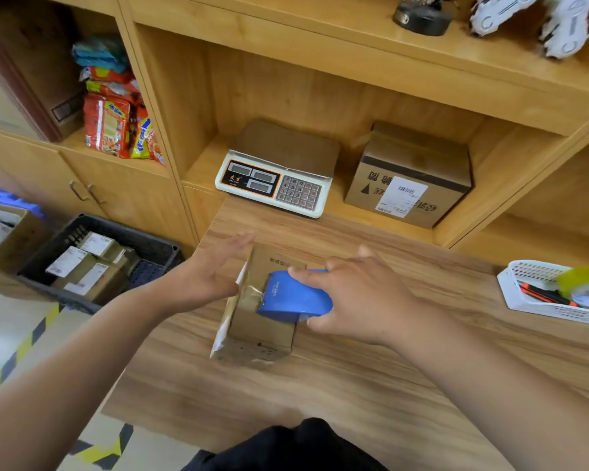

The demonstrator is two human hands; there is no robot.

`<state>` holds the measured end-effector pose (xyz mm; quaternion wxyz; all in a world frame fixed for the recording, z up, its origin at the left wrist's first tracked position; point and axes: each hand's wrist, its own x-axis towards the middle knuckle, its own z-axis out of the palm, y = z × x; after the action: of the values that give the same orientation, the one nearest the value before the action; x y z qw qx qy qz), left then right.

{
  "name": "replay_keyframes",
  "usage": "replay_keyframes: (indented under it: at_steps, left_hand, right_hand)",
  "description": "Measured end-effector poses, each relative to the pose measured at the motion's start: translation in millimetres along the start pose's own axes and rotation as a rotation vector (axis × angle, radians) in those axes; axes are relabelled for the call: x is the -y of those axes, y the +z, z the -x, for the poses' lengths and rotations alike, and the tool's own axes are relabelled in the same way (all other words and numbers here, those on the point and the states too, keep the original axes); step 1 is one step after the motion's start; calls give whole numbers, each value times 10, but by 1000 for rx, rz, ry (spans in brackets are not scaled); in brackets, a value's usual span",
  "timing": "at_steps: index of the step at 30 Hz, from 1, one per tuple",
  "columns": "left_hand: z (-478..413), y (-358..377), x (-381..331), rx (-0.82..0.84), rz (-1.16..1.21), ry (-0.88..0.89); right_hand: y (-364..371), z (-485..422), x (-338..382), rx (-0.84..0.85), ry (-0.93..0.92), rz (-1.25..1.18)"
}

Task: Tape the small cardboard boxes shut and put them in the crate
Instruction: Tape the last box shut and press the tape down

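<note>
Both hands work at one small cardboard box (257, 329) that sits near the middle of the wooden worktop (337, 396); the box is brown, a little creased at its near corner, with dark printed characters on the far end of its top and a white label running down its left side; a glossy strip of clear tape lies across the top, ending at the mouth of a blue tape dispenser (295, 299).

The left hand (206, 275) is spread – fingers straight and pointing away from the person, palm turned toward the labelled side of the box, thumb at its upper edge; the forearm reaches in from the lower left. The right hand (364, 297) grips the dispenser from the right, fingers curled over its top and thumb under the near edge, pressing it down on the box top.

Off the worktop's left end, lower down, stands a black crate (150, 244) – several labelled boxes (82, 270) already lie in it. Behind, in the shelf recess, are a weighing scale (276, 180) and a larger cardboard box (408, 178); at the right, a white basket (524, 271) holds a tape roll (583, 287).
</note>
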<state>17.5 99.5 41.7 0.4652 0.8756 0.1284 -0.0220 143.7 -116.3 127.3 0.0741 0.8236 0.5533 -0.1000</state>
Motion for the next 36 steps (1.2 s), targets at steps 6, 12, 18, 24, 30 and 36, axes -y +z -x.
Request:
replay_keyframes:
  at_steps: [6, 12, 18, 24, 30, 36]
  left_hand:
    - [11, 146, -90, 104, -467, 97]
    - [15, 142, 1, 118, -406, 21]
    - [55, 48, 31, 127, -430, 56]
    - [43, 0, 54, 167, -461, 78]
    - [33, -17, 61, 183, -459, 77]
    - [33, -11, 38, 188, -459, 51]
  right_hand:
    - [-79, -103, 146, 7, -12, 38]
    - [-94, -85, 143, 26, -5, -1]
    - [-65, -87, 147, 37, -17, -45]
    - [-22, -68, 82, 19, -22, -89]
    - [49, 111, -153, 8, -26, -91]
    - [171, 386, -497, -5, 39, -111]
